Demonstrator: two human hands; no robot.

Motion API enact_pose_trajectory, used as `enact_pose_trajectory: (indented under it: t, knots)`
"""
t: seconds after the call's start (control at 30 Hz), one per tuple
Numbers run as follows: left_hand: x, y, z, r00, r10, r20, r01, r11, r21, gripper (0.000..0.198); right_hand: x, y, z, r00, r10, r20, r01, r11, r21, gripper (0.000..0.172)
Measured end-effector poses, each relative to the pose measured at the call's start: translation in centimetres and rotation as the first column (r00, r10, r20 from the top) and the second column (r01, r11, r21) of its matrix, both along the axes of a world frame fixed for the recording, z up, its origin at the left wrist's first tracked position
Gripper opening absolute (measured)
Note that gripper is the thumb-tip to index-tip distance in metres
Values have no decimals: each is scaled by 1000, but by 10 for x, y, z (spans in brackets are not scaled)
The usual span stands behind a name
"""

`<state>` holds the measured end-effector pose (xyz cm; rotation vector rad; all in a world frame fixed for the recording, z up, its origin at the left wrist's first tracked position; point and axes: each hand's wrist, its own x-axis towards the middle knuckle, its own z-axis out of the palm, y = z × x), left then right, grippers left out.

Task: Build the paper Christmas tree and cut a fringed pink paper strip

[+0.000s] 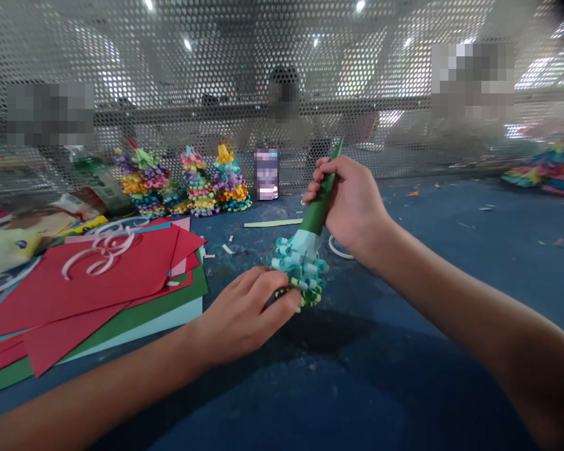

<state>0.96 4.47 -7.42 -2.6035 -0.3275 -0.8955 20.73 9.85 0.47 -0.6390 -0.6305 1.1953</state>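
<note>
A green paper cone (318, 210) is held tilted above the blue table, its point up and to the right. Rows of light blue and pale green curled paper strips (305, 266) ring its wide lower end. My right hand (352, 197) is closed around the cone's upper part. Against the curled strips at the lower left rests my left hand (254, 307), fingers bent and touching them; its fingertips are partly hidden, and whether they pinch a strip I cannot tell.
At left lies a stack of red, green and blue paper sheets (122, 275) with white curled strips on top. Several finished colourful paper cones (232, 181) and a phone (266, 175) stand by the perforated metal screen (235, 75). A bottle (101, 181) leans behind the stack.
</note>
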Motion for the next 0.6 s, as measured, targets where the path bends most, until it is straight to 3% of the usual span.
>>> enact_pose_trajectory:
  t: [0.17, 0.33, 0.43, 0.6]
  knots:
    - [-1, -6, 2, 999, -26, -48, 22, 996, -87, 18, 13, 8, 5, 999, -37, -14, 37, 999, -8, 16]
    - [0, -14, 4, 990, -114, -80, 108, 992, -70, 14, 45, 25, 11, 997, -82, 0, 82, 995, -48, 20]
    - [-1, -13, 5, 993, -97, -63, 93, 994, -57, 15, 47, 28, 10, 999, -6, 36, 10, 996, -91, 18]
    - [-7, -1, 14, 1000, -18, -12, 18, 1000, -15, 17, 20, 20, -2, 985, 167, 48, -158, 977, -146, 15]
